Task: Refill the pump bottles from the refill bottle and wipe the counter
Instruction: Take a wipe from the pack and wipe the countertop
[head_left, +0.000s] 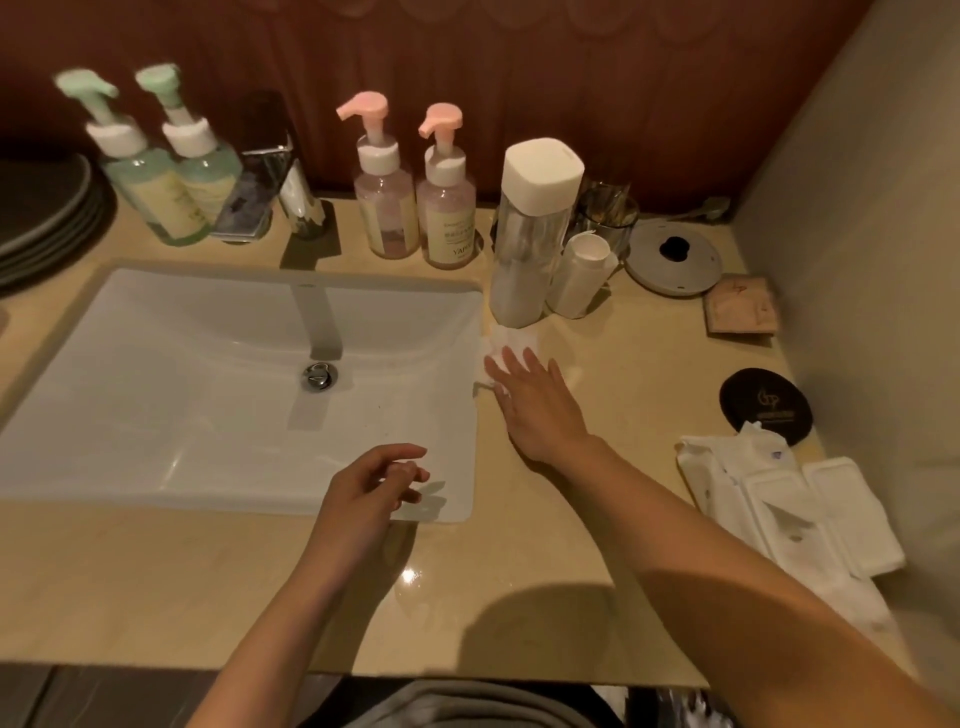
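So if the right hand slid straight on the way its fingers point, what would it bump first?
Probably the tall clear bottle with the white cap, just beyond the tissue under the right hand. Depth is hard to judge.

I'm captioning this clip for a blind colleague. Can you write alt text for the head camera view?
A person's right hand presses a white tissue flat on the beige counter beside the sink, just in front of a tall clear refill bottle with a white cap. The left hand hovers loosely curled over the sink's front edge, holding nothing.
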